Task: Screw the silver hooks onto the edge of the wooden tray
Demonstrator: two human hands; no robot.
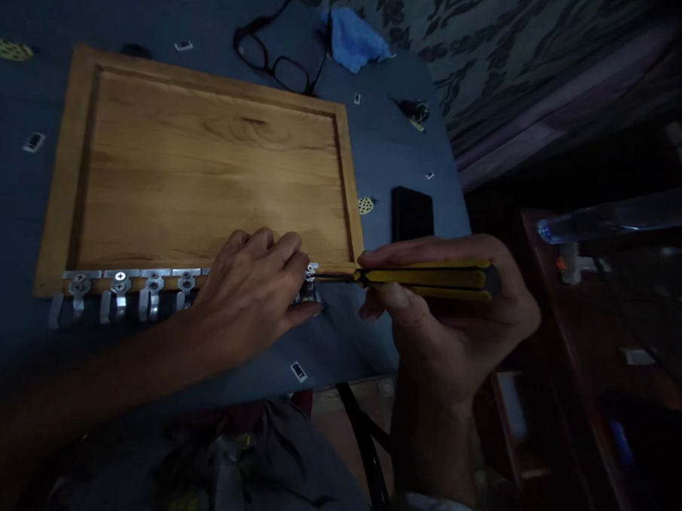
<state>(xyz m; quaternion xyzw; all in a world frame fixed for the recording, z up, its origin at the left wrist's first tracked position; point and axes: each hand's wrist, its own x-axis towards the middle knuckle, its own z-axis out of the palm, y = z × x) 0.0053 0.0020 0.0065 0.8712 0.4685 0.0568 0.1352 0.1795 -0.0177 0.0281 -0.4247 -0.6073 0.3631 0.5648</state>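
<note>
A framed wooden board [220, 167] lies on a cloth-covered table, and a row of small metal clips [120, 278] runs along its near edge. My left hand [252, 285] rests over that edge near the right corner, its fingers curled and its thumb below. Between its index finger and thumb is a metal clip [311, 269], partly hidden. My right hand [451, 328] is closed around the yellow and black handle of a screwdriver [427, 277]. The screwdriver lies nearly level, its shaft pointing left and its tip at the clip by my left fingers.
Beyond the board are eyeglasses [270, 60] and a blue cloth [355, 41]. A dark phone-like slab [412, 213] lies to the right, and a small dark object [414, 109] sits farther back. The table's right edge borders a dark reddish piece of furniture [565, 310].
</note>
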